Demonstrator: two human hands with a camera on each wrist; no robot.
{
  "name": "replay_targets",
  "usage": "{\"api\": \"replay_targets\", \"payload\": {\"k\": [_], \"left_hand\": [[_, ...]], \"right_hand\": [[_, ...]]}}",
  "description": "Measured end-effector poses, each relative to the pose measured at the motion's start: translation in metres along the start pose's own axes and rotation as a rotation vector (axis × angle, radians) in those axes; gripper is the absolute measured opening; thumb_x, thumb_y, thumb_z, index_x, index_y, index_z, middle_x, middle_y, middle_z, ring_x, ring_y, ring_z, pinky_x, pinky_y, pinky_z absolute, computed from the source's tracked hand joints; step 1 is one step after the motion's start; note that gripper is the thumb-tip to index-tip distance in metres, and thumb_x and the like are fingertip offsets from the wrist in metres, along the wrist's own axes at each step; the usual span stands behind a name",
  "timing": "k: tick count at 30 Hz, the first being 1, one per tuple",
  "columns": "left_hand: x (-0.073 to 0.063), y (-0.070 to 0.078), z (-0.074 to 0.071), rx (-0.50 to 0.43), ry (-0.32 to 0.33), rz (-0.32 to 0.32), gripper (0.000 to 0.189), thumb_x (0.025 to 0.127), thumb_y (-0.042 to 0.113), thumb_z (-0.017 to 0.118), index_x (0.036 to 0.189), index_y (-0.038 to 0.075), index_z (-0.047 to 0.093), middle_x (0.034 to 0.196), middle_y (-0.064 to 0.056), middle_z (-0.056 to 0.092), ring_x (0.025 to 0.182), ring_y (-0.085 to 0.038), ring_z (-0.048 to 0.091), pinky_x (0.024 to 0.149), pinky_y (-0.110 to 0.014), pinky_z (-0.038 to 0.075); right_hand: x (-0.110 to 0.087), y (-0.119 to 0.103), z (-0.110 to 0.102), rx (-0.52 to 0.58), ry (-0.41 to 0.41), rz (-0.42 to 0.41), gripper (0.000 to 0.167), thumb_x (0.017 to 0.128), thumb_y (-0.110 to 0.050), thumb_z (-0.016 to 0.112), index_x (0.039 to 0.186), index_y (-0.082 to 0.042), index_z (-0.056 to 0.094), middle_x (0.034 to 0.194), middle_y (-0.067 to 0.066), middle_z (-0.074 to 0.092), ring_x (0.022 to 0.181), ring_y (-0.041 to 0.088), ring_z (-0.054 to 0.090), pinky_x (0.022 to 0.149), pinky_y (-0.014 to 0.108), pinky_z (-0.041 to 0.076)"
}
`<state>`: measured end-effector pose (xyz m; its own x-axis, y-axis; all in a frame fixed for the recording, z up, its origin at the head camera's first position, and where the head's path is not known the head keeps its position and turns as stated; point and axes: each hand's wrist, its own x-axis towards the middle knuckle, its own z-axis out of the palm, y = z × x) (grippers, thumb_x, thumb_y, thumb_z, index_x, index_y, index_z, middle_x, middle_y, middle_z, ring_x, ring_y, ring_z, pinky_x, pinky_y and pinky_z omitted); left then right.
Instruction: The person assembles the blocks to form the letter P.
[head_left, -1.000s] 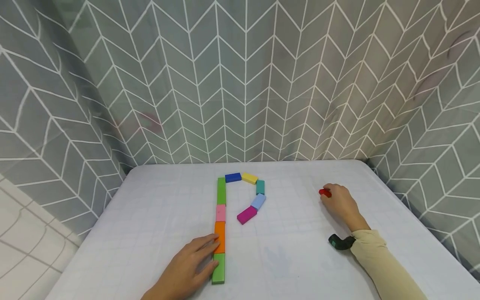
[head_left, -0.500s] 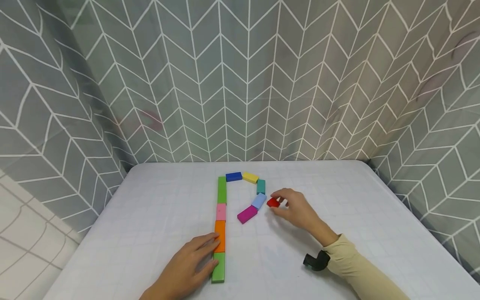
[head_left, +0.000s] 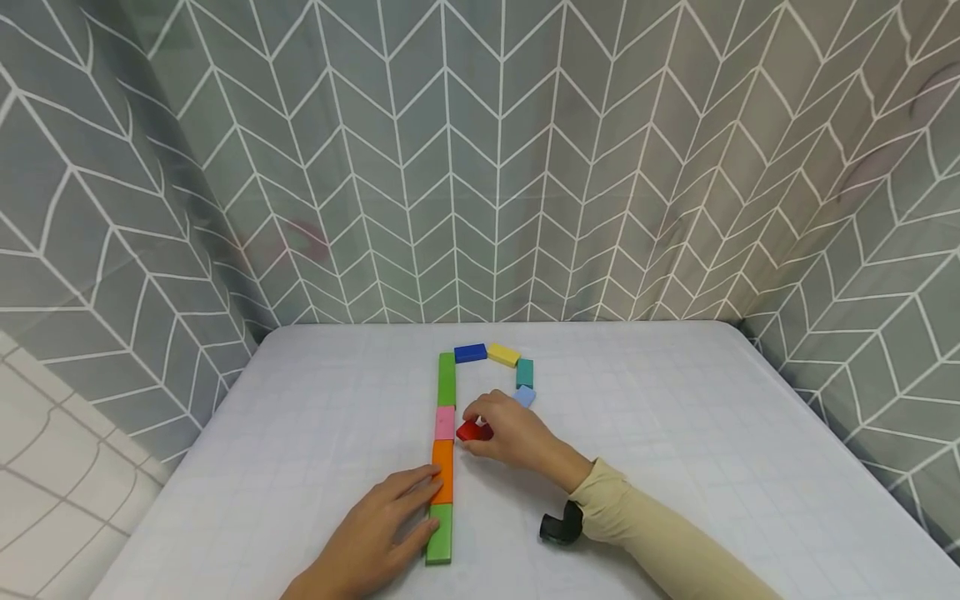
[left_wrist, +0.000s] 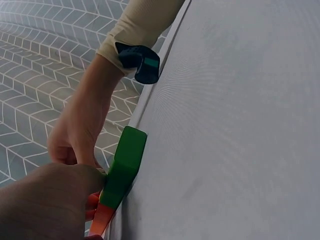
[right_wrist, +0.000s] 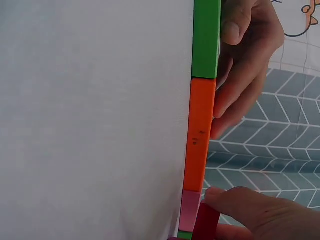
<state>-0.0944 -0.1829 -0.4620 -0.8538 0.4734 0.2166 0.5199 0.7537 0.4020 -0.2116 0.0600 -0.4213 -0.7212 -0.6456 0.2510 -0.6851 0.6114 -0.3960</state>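
My right hand (head_left: 517,429) pinches a red toy block (head_left: 469,431) just right of the pink block (head_left: 445,423); whether they touch, I cannot tell. On the left side, my left hand (head_left: 375,525) rests its fingertips along the edge of the orange block (head_left: 446,457) and the lower green block (head_left: 441,542). These stand in a straight column with the pink block and the upper green block (head_left: 447,379). From the top, a curve runs through a dark blue block (head_left: 471,353), a yellow block (head_left: 503,355), a teal block (head_left: 525,373) and a light blue block (head_left: 525,396). My right hand mostly hides the magenta block.
Everything lies on a white-covered table (head_left: 337,400). Grey curtains with a white zigzag pattern (head_left: 495,167) hang behind it and at the sides. A black wrist device (head_left: 562,525) sits at my right sleeve (head_left: 660,533).
My right hand has carried the red block leftward from the table's right side to beside the column, passing over the magenta block. My left hand has stayed in place.
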Motion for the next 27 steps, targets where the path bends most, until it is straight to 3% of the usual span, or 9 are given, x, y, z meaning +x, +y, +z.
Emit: {"api": "replay_targets", "payload": {"k": [11,18,23,27], "left_hand": [[0.002,0.000,0.002,0.005,0.039,0.025,0.050,0.101,0.041,0.068,0.143,0.014,0.066,0.153,0.008,0.050,0.136,-0.016,0.049,0.109,-0.048,0.046],[0.002,-0.001,0.004,-0.009,-0.009,0.003,0.052,0.103,0.046,0.064,0.144,0.015,0.065,0.154,0.008,0.050,0.135,-0.017,0.050,0.109,-0.050,0.046],[0.003,0.001,0.002,-0.012,-0.041,-0.019,0.054,0.104,0.050,0.060,0.144,0.015,0.064,0.155,0.007,0.049,0.136,-0.018,0.049,0.109,-0.052,0.046],[0.001,0.001,-0.003,0.008,0.021,-0.028,0.055,0.104,0.049,0.061,0.149,0.017,0.060,0.163,0.008,0.039,0.141,-0.017,0.045,0.110,-0.050,0.045]], "right_hand": [[0.007,0.003,0.007,-0.041,-0.024,0.010,0.032,0.085,-0.026,0.090,0.107,-0.008,0.076,0.097,0.001,0.070,0.088,0.016,0.055,0.072,0.019,0.052],[-0.002,0.003,0.003,-0.071,-0.007,0.041,0.039,0.084,-0.032,0.090,0.113,-0.009,0.076,0.106,0.002,0.072,0.099,0.019,0.059,0.079,0.032,0.051],[-0.019,0.012,-0.016,0.006,0.090,0.052,0.039,0.086,-0.024,0.088,0.117,-0.004,0.074,0.113,0.008,0.071,0.106,0.025,0.061,0.088,0.045,0.054],[-0.039,0.035,-0.034,0.049,0.213,0.070,0.032,0.088,-0.015,0.084,0.115,0.000,0.073,0.115,0.010,0.070,0.110,0.028,0.061,0.093,0.051,0.053]]}}
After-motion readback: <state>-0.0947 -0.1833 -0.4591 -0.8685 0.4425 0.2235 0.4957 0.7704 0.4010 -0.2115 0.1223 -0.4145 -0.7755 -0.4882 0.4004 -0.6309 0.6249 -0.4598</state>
